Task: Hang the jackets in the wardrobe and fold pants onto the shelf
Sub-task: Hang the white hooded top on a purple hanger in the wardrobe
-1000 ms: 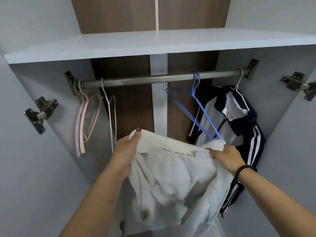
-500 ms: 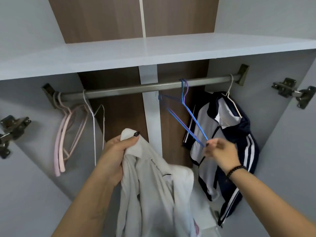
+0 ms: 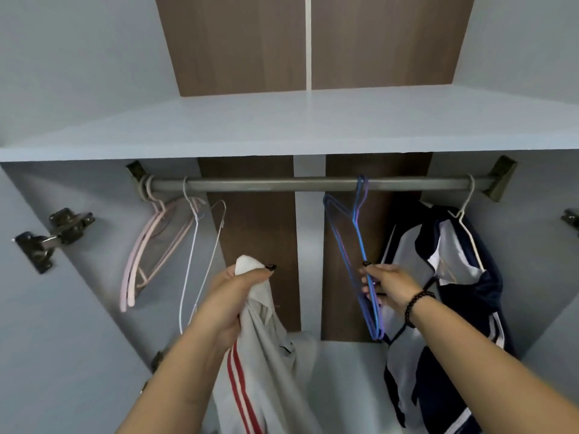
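My left hand (image 3: pixel 233 292) grips a white jacket (image 3: pixel 269 364) with red stripes by its collar; the cloth hangs down below the hand. My right hand (image 3: pixel 387 285) pinches the blue wire hangers (image 3: pixel 360 245), which hook over the grey rail (image 3: pixel 313 184). A navy and white jacket (image 3: pixel 445 277) hangs on a white hanger at the rail's right end. The white shelf (image 3: pixel 282 126) lies above the rail.
Pink hangers (image 3: pixel 147 255) and a white wire hanger (image 3: pixel 195 261) hang at the rail's left end. Door hinges (image 3: pixel 51 236) stick out on the left wall, and another hinge (image 3: pixel 570 219) on the right. The wardrobe back is brown wood.
My right hand let go of the white jacket and took hold of the blue hangers. The jacket now hangs from my left hand alone. My view has tilted upward.
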`<state>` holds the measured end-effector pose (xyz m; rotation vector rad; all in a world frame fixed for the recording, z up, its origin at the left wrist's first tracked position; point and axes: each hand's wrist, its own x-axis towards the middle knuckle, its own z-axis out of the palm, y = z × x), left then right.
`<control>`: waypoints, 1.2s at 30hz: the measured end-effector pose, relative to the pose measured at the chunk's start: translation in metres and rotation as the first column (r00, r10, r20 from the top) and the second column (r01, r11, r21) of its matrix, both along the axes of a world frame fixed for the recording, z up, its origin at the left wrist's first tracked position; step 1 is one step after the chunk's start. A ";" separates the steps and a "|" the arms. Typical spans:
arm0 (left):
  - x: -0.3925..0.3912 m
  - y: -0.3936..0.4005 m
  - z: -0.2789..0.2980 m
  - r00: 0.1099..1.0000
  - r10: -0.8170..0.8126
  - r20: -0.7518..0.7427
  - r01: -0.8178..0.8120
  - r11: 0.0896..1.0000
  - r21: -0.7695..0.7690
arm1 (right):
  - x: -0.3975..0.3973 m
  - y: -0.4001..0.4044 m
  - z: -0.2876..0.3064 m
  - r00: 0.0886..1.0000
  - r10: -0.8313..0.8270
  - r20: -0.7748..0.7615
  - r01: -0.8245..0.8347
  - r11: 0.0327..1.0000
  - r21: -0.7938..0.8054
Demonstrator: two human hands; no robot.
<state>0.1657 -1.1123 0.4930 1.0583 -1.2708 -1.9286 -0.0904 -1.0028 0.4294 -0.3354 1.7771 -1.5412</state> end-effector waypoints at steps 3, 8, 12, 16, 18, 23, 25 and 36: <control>0.002 0.004 -0.002 0.998 0.052 -0.019 -0.052 0.999 0.014 | 0.003 -0.001 0.002 0.997 -0.008 0.072 0.012 0.999 -0.053; 0.002 0.013 0.001 0.992 0.116 -0.054 -0.116 0.993 0.008 | 0.005 -0.004 0.011 1.000 -0.030 -0.008 0.029 0.999 -0.044; 0.003 0.024 -0.001 0.991 0.106 -0.081 -0.104 0.994 0.024 | 0.002 -0.002 0.018 0.985 -0.133 -0.111 0.128 0.990 -0.053; 0.003 0.043 -0.008 0.985 0.115 -0.125 -0.109 0.993 0.054 | -0.004 0.010 0.024 0.965 -0.221 -0.137 0.209 0.973 -0.098; 0.006 0.051 -0.011 0.980 0.131 -0.147 -0.122 0.990 0.069 | -0.011 0.019 0.025 0.958 -0.253 -0.134 0.239 0.964 -0.115; 0.018 0.068 -0.011 0.976 0.122 -0.179 -0.111 0.991 0.070 | -0.018 0.057 0.029 0.944 -0.309 -0.116 0.293 0.946 -0.136; 0.023 0.073 -0.010 0.977 0.096 -0.190 -0.086 0.995 0.059 | -0.017 0.075 0.031 0.934 -0.319 -0.162 0.299 0.944 -0.136; 0.074 0.119 -0.028 0.991 -0.078 -0.110 0.084 0.995 0.055 | 0.061 0.175 0.026 0.851 -0.391 -0.350 0.382 0.919 -0.099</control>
